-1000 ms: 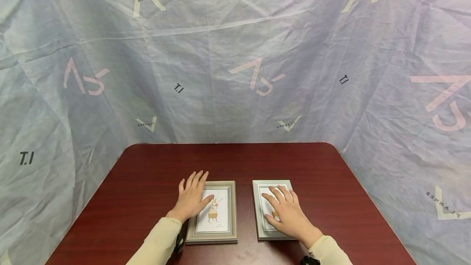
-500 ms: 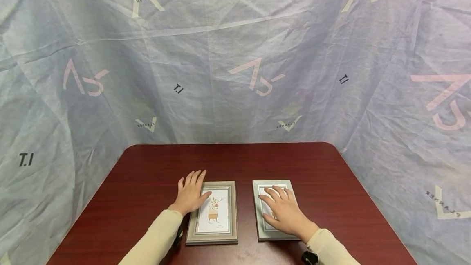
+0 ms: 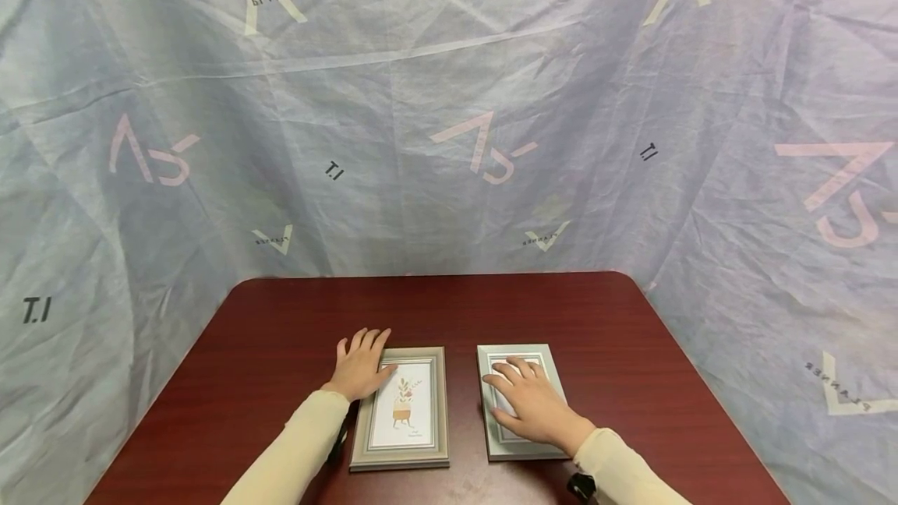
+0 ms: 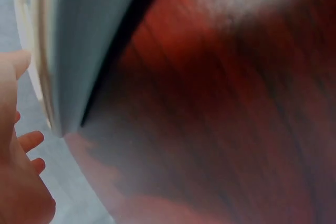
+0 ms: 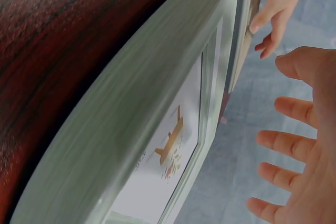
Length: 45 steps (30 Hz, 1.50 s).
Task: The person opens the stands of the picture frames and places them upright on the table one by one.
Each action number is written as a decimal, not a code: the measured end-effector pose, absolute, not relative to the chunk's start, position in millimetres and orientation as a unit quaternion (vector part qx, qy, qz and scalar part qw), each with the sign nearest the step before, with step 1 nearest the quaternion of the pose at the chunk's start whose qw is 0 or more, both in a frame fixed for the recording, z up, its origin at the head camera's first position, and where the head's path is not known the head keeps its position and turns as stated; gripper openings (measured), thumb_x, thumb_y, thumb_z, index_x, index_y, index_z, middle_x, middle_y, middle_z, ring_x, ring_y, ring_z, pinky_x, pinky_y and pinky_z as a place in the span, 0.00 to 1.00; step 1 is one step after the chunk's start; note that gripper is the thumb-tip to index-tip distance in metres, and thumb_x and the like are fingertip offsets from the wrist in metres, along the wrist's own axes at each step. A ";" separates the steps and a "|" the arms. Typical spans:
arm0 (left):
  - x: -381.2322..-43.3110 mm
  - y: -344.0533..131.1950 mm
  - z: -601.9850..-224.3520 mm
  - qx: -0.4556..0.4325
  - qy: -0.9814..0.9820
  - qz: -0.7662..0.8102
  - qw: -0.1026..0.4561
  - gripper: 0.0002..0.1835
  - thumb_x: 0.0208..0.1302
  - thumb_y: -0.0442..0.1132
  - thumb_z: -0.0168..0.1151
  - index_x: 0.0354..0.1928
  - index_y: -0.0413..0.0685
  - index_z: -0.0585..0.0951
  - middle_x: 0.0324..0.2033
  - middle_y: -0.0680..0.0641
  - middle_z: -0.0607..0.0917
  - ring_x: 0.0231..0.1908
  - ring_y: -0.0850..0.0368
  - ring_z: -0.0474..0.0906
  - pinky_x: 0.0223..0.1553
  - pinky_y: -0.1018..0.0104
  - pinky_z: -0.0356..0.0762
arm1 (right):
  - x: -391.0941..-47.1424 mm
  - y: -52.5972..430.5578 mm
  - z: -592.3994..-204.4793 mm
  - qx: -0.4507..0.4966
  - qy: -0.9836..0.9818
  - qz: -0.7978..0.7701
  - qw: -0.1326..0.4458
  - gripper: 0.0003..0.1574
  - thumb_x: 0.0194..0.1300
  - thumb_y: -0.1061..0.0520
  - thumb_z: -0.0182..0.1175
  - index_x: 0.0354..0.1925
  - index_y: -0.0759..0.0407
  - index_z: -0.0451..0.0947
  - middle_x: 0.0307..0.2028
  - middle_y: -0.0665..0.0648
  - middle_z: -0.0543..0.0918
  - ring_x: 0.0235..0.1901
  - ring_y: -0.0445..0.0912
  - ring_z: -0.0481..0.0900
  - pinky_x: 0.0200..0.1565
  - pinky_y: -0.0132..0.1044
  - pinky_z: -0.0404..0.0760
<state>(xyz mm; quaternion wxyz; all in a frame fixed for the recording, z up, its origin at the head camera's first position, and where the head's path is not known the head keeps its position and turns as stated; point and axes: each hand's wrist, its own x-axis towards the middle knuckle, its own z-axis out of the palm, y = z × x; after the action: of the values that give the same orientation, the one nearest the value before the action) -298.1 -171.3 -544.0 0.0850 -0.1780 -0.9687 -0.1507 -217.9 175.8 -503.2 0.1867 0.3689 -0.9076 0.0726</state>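
Note:
Two picture frames lie face up side by side on the table. The left one (image 3: 440,411) is beige-silver and shows a potted plant on a legged stand. My left hand (image 3: 358,371) is over its upper left edge, fingers spread and thumb reaching over the frame. The right frame (image 3: 491,419) is pale green-grey, and its print is largely covered in the head view by my right hand (image 3: 535,409). In the right wrist view that hand's fingers (image 5: 289,145) are extended and apart, with a gap between them and the pale frame (image 5: 142,103). Neither hand grips anything.
The dark red wooden table (image 3: 435,310) has rounded far corners. Grey printed cloth (image 3: 393,100) hangs behind it and along both sides. A dark strap device (image 3: 581,485) sits at the right wrist, below the cream sleeve (image 3: 617,466).
Both hands have shifted slightly left over the frames, fingers still spread. The frames stay in place on the table, and the head view has turned a little.

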 end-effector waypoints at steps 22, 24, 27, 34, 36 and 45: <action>-307.0 -169.8 -555.8 -0.215 -0.967 -0.101 0.092 0.19 0.72 0.47 0.58 0.59 0.48 0.78 0.60 0.38 0.74 0.66 0.34 0.59 0.60 0.32 0.52 | -211.6 162.1 -505.2 0.400 -0.906 0.056 0.126 0.25 0.64 0.46 0.64 0.57 0.54 0.78 0.55 0.57 0.78 0.57 0.55 0.72 0.52 0.53 0.72; -307.6 -168.9 -556.5 -0.215 -0.967 -0.096 0.098 0.17 0.71 0.47 0.59 0.57 0.48 0.78 0.59 0.39 0.74 0.66 0.35 0.60 0.60 0.32 0.52 | -211.4 161.1 -506.2 0.401 -0.905 0.053 0.129 0.25 0.64 0.46 0.64 0.57 0.53 0.78 0.55 0.56 0.78 0.57 0.54 0.72 0.52 0.53 0.72; -308.7 -167.1 -557.3 -0.214 -0.967 -0.085 0.108 0.15 0.69 0.46 0.61 0.54 0.48 0.79 0.58 0.40 0.75 0.66 0.36 0.61 0.60 0.33 0.53 | -211.1 160.2 -507.9 0.402 -0.905 0.054 0.127 0.26 0.64 0.46 0.64 0.57 0.53 0.78 0.55 0.57 0.78 0.57 0.55 0.72 0.52 0.53 0.72; -302.0 -165.5 -552.2 -0.238 -0.956 -0.078 0.154 0.13 0.69 0.45 0.61 0.48 0.46 0.78 0.52 0.43 0.77 0.63 0.36 0.63 0.58 0.35 0.55 | -209.9 161.4 -509.5 0.402 -0.904 0.060 0.136 0.26 0.63 0.46 0.65 0.57 0.54 0.78 0.55 0.57 0.78 0.56 0.55 0.72 0.52 0.53 0.72; -300.9 -164.5 -549.9 -0.246 -0.952 -0.077 0.165 0.12 0.69 0.46 0.61 0.47 0.47 0.77 0.50 0.44 0.77 0.62 0.37 0.63 0.57 0.36 0.55 | -209.6 162.2 -508.8 0.400 -0.903 0.058 0.142 0.26 0.62 0.46 0.66 0.56 0.53 0.78 0.55 0.57 0.78 0.56 0.54 0.72 0.51 0.52 0.72; -301.4 -160.4 -539.1 -0.241 -0.957 -0.078 0.144 0.11 0.70 0.45 0.61 0.48 0.49 0.77 0.46 0.46 0.81 0.62 0.38 0.66 0.57 0.36 0.54 | -211.2 167.6 -506.7 0.398 -0.898 0.071 0.175 0.27 0.58 0.47 0.69 0.55 0.54 0.78 0.53 0.57 0.79 0.54 0.56 0.73 0.50 0.52 0.72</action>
<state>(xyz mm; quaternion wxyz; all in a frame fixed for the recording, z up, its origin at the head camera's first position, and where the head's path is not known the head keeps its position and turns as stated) -301.4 -160.4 -539.1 0.1436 -0.2413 -0.9566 -0.0779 -211.2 167.6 -506.7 0.1755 0.3979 -0.8977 0.0705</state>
